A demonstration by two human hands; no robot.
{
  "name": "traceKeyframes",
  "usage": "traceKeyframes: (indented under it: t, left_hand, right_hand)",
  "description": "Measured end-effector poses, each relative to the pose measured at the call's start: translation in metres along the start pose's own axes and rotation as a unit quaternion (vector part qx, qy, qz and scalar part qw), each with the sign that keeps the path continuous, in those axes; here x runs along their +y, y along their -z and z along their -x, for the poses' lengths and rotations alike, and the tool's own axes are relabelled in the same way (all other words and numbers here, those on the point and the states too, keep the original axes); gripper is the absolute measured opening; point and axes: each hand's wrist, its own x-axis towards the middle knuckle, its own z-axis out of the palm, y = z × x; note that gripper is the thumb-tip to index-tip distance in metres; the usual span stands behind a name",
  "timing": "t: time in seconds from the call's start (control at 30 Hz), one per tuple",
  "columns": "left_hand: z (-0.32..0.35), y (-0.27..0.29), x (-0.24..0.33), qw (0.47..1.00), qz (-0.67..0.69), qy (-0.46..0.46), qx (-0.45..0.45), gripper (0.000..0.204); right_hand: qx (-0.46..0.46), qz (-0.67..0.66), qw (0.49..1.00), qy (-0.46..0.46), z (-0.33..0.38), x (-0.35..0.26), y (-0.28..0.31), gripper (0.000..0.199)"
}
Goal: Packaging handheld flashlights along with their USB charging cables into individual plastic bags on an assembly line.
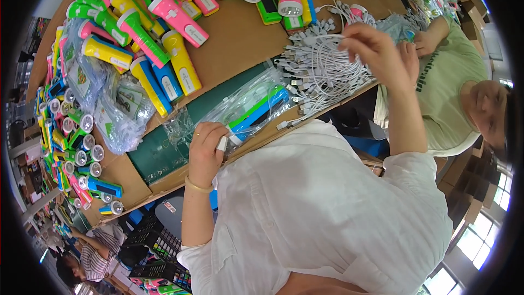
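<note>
1. A clear, crinkled plastic bag (248, 106) holding a green-and-blue flashlight (261, 110) is gripped at its open end by the left hand (206, 145), whose fingers are curled shut around it.
2. The bag is laid on a dark green mat (164, 150) over the brown cardboard tabletop (240, 38).
3. A thin white cable (327, 37) is pinched between the right hand's (376, 49) fingertips, above a tangled heap of white charging cables (322, 74).
4. Glossy cylindrical flashlights (142, 33) in pink, yellow, green and blue are piled beyond the mat.
5. Bagged flashlights (117, 114) are heaped at the left.
6. A person in a green shirt (447, 93) is seated on the right.
</note>
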Motion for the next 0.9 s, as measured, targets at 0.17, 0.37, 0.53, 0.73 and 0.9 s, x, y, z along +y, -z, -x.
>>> traceKeyframes:
  t: [0.17, 0.37, 0.53, 0.73, 0.9]
  left_hand:
    - [0.004, -0.005, 0.004, 0.999, 0.001, 0.042, 0.025, 0.032]
    - [0.012, -0.013, 0.007, 0.988, 0.044, 0.114, 0.092, 0.026]
    - [0.017, -0.015, 0.011, 0.988, 0.005, 0.105, 0.116, 0.022]
    - [0.021, -0.018, 0.015, 0.985, 0.016, 0.122, 0.124, 0.025]
    - [0.022, -0.019, 0.019, 0.973, 0.046, 0.181, 0.139, 0.025]
  right_hand:
    - [0.021, -0.115, 0.97, 0.213, 0.009, -0.054, 0.01, 0.016]
    - [-0.067, -0.248, 0.895, 0.364, -0.014, -0.064, -0.033, 0.021]
    - [-0.191, -0.253, 0.942, 0.114, -0.028, -0.029, -0.085, 0.011]
    - [-0.131, -0.143, 0.979, 0.069, -0.035, 0.006, -0.101, 0.008]
    - [-0.094, -0.211, 0.97, 0.073, -0.031, -0.017, -0.084, 0.01]
